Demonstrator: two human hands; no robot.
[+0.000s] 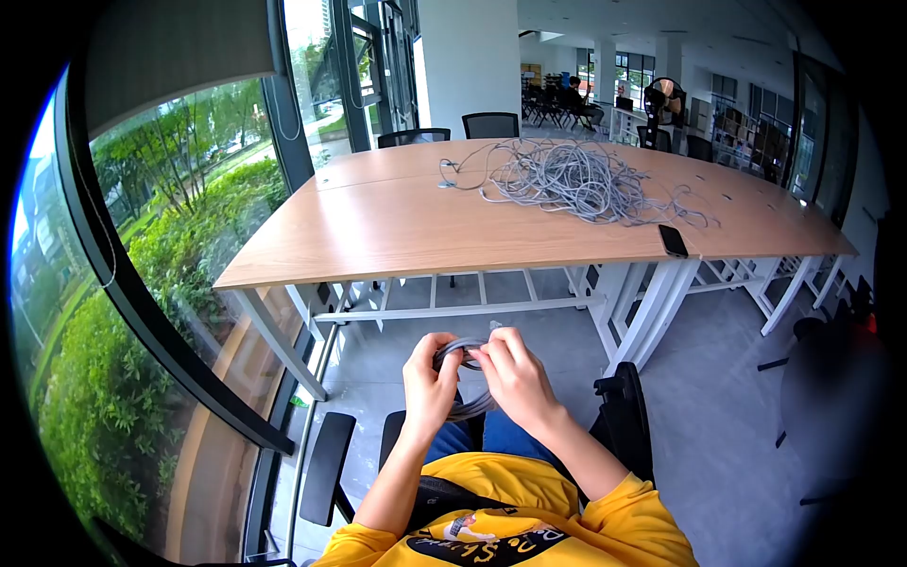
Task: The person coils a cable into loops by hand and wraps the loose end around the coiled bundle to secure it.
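A grey cable wound into a small coil (470,408) is held up in front of my lap. My left hand (432,376) is closed round the coil's left side, thumb on top. At the coil's upper right, my right hand (513,378) pinches the cable with thumb and fingers. A clear cable end (495,325) pokes up just above the right fingers. The lower part of the loop hangs between both hands. On the table (378,231) ahead lies a big tangled heap of grey cable (576,180).
A black phone (673,240) lies at the table's near edge. Black chairs (490,125) stand behind the table, and a fan (664,99) is at the back right. My chair's armrests (328,467) flank me. Windows line the left side. A seated person (575,99) is far off.
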